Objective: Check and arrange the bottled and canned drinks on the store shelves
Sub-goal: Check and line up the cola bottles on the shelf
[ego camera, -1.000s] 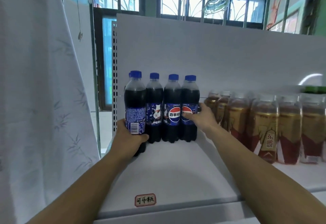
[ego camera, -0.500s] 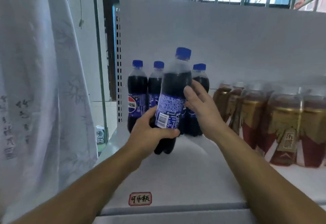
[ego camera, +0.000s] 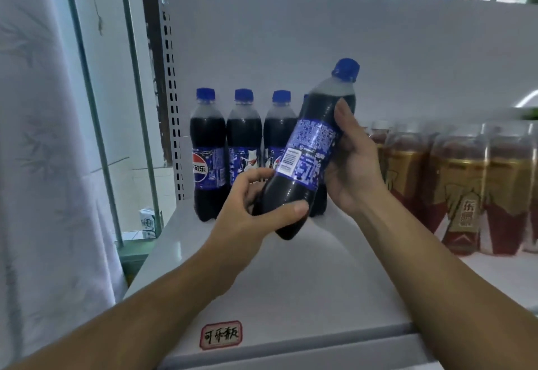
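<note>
While tilted above the shelf (ego camera: pixel 291 297), cola bottle (ego camera: pixel 308 148), base gripped by left hand (ego camera: pixel 250 209), right hand (ego camera: pixel 352 166) clasping its label.

Five cola bottles (ego camera: pixel 308 148), one shelf tag (ego camera: pixel 221 334), gold bottles (ego camera: pixel 465 183) too blurred to count.

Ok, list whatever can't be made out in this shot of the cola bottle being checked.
All in the head view:
- Held cola bottle: the label print is too blurred to read.
- Fourth standing cola bottle: mostly hidden behind the held one.
- Right hand: its fingers are hidden behind the bottle.
- Rightmost amber drink bottle: cut off by the right edge.
</note>
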The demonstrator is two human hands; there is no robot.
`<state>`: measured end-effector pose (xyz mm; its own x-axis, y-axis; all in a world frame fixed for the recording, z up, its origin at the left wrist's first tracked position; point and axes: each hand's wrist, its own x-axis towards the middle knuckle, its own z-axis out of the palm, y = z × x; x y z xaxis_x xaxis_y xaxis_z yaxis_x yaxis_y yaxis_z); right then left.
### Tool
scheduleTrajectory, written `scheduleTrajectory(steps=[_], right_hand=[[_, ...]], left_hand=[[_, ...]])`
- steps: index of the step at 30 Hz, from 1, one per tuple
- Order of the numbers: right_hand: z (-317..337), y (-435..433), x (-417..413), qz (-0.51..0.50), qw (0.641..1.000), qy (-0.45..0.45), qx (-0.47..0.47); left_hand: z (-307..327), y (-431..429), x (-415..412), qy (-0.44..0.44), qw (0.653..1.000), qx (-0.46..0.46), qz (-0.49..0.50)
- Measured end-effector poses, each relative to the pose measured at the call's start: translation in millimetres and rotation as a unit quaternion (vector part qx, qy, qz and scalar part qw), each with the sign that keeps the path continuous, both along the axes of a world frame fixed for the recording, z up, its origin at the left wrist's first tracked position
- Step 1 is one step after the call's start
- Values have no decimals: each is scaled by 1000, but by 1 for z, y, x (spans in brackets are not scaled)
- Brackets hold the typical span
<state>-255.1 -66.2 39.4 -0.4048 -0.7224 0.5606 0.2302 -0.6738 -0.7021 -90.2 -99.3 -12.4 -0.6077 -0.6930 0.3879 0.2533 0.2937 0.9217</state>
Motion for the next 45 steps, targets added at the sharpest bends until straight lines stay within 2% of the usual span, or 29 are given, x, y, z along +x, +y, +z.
scheduleTrajectory(steps=[3, 6, 9, 14, 18, 19, 25, 27, 31, 33, 40, 45], right_hand=[[0, -1, -2, 75, 995, -55, -23], [2, -1, -8, 145, 984, -101, -28], [2, -2, -9, 120, 987, -102, -18], [4, 1, -8, 90, 990, -103, -24], [6, 1, -9, 136, 982, -118, -51], [5, 1, -9, 138, 983, -114, -46], [5, 1, -2, 98, 987, -130, -11], [5, 3, -2, 92, 988, -127, -1], [6, 6, -5, 113, 987, -111, -11], [4, 4, -7, 104, 990, -87, -25], [6, 5, -7, 94, 991, -93, -25], [4, 2, -10, 108, 991, -72, -20]], left_hand=[[3, 3, 2, 31, 995, 86, -46], [7, 6, 3, 53, 974, 190, -112], [7, 6, 0, 61, 972, 202, -105], [4, 5, -7, 79, 981, 165, -64], [9, 8, -3, 95, 944, 295, -112], [9, 8, -2, 84, 943, 304, -110], [6, 8, 1, 57, 983, 167, -59], [4, 9, 1, 44, 985, 153, -60], [5, 12, 1, 75, 967, 233, -64], [7, 11, 1, 61, 961, 259, -73], [2, 15, -1, 22, 989, 139, -45], [3, 10, 0, 43, 969, 232, -71]])
